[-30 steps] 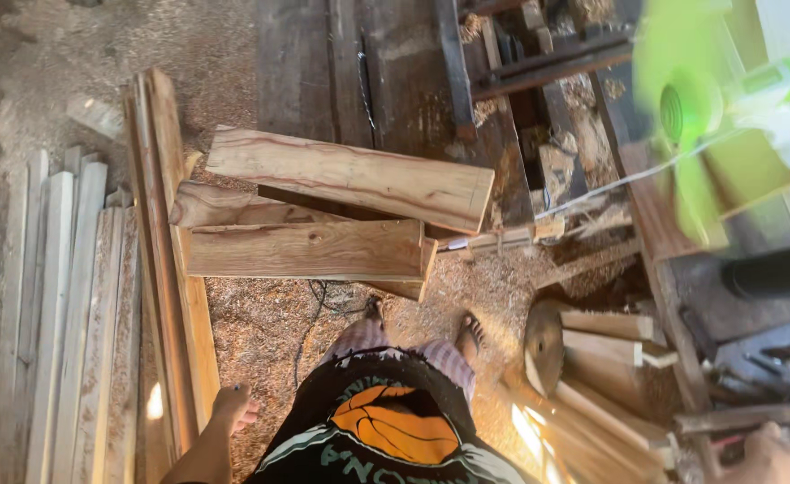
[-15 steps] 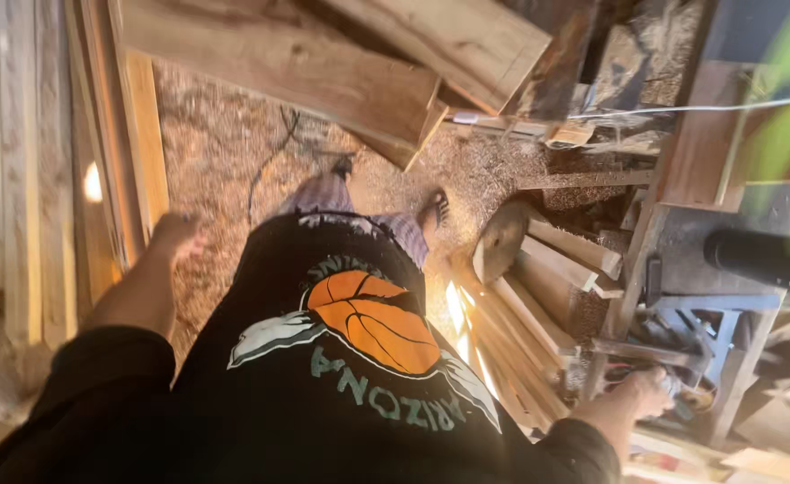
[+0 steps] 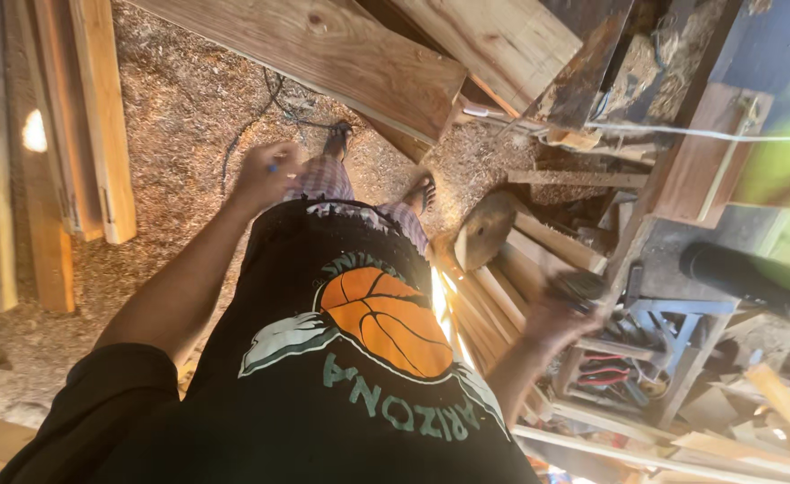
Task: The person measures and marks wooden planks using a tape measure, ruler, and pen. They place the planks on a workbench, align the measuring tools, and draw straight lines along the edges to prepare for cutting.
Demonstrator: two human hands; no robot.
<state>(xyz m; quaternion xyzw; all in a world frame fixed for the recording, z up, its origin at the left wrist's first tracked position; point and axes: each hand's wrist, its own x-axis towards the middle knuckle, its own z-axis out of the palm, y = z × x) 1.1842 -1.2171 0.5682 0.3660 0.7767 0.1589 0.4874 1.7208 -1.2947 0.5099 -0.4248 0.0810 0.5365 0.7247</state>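
A small blue object [image 3: 274, 167], possibly a pencil, is pinched in the curled left hand [image 3: 265, 175] above the sawdust floor [image 3: 189, 108]. It is judged light and rigid. The right hand [image 3: 561, 309] is blurred; its grip cannot be told.

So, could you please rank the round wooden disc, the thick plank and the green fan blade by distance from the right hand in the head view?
1. Disc, just upper left of the right hand.
2. Plank, top centre.
3. Fan blade, far right.
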